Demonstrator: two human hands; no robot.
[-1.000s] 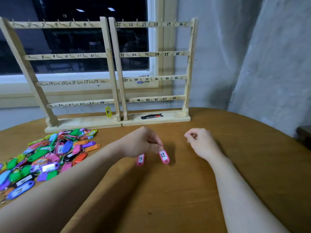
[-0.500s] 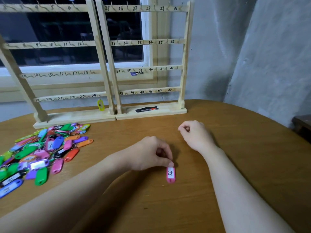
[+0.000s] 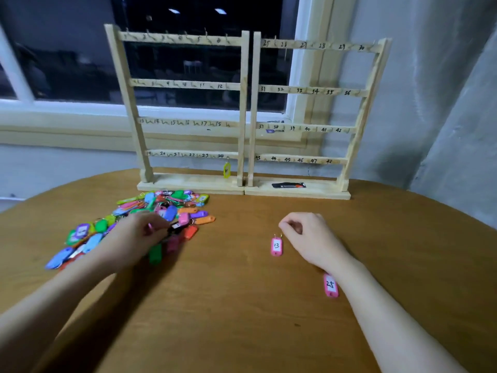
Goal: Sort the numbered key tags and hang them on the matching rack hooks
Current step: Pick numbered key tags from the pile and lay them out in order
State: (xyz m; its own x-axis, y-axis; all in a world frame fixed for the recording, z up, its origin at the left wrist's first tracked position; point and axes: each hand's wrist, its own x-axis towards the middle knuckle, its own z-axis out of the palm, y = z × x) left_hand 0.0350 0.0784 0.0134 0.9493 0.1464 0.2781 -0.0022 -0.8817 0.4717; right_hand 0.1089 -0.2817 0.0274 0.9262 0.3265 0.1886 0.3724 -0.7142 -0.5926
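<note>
**Tags on table, racks mostly bare**

Head view: round brown wooden table (image 3: pixel 242 305) against a grey wall, dark night window (image 3: pixel 67 49) behind. At 12 o'clock on the far edge stand two pale wooden key racks side by side: left rack (image 3: pixel 185 84) w/ hooks numbered up to 24, right rack (image 3: pixel 312 91) numbered 25–48. One yellow plastic key tag (image 3: pixel 227 170) hangs at the left rack's bottom right hook, by no. 24. A small black flat object (image 3: pixel 289 185) lies on the right rack's base.

At 10 o'clock, a heap of multicoloured plastic key tags (image 3: pixel 129 224) is spread on the table. Left hand (image 3: pixel 139 235) sits on the heap's near right side, fingers curled into the tags; blurred, so can't tell if it pinches one.

Right hand (image 3: pixel 309 238) rests on the table at approx 1 o'clock, fingers curled loosely, thumb meeting forefinger, nothing seen in the grip. Pink tag marked 13 (image 3: pixel 276 246) lies flat just left of it, ring end close to the fingertips. Pink tag marked 25 (image 3: pixel 330 285) lies nearer, touching or partly under the right wrist.
</note>
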